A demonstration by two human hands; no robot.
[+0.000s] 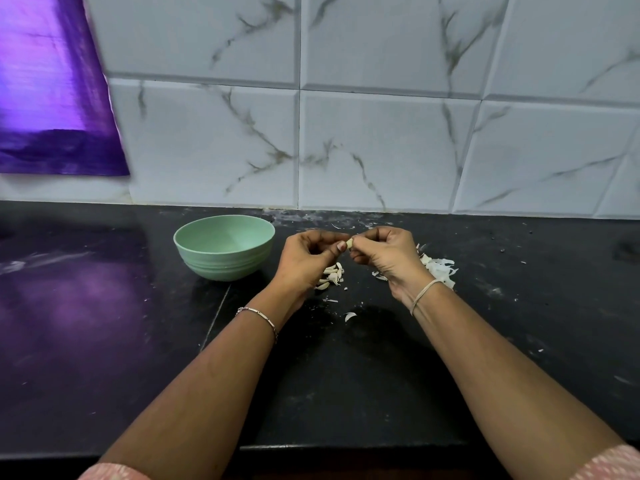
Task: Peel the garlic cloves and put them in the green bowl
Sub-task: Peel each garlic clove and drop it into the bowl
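Both hands meet just right of the green bowl [221,266]: my left hand [304,258] and right hand [384,254] each pinch the same garlic clove [350,242] between thumb and fingertips, raised above the black counter [104,306]. I see a small heap of cloves [332,273] on the counter under the left hand, near the bowl's right side. Farther right of the bowl, behind the right wrist, lies a pile of papery skins [438,268].

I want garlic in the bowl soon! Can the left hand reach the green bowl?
Probably yes: the green bowl sits just beside the left hand, nothing between them, though that hand pinches a clove.
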